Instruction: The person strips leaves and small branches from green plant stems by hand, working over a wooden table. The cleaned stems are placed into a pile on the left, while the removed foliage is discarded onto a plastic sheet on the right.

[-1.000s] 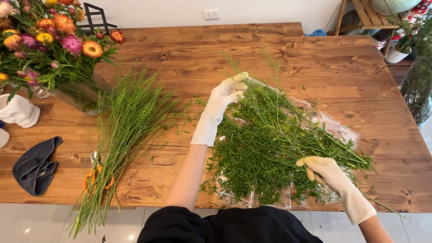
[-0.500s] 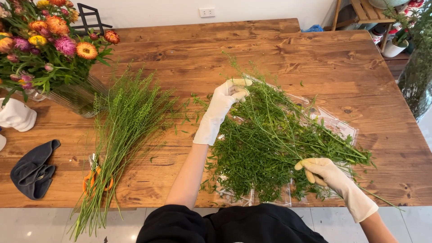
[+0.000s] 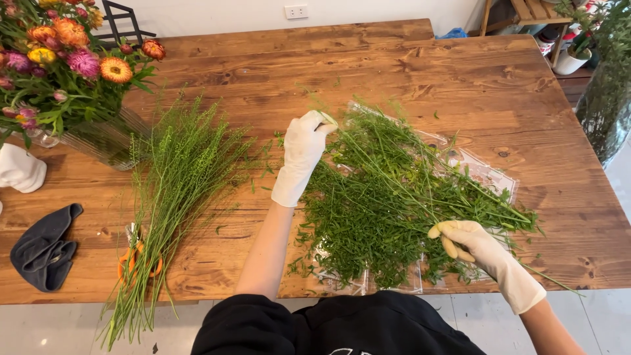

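wooden table (image 3: 368, 72), seen from above. a loose heap of leafy green stems (image 3: 394, 197) is spread over a clear plastic sheet (image 3: 490, 176) near the table's front edge, stem ends pointing right.

left hand (image 3: 303, 148), in a pale glove, is raised over the upper left of the heap; one thin stem tip (image 3: 328, 120) is pinched between thumb and forefinger, the other fingers curled in. right hand (image 3: 470, 240), gloved likewise, is laid at the heap's lower right, fingers curled around the gathered stem ends; how tightly they are pressed cannot be told.

to the left, well apart from the heap, a second bundle of finer grassy stems (image 3: 174, 190) is laid out, its lower ends crossing orange-handled scissors (image 3: 135, 253). a glass vase (image 3: 98, 141) of orange, pink and yellow strawflowers (image 3: 72, 56) stands at the far left; a dark folded cloth (image 3: 45, 246) lies by the front edge.

judged step: one stem is being separated from the tangle. it would be done well if the pinched stem were lifted slowly along its own length, the heap being held down at the stem ends, so that side shoots are eased free and not snapped. a pinch nearer the stalk than the soft tip would be safer.
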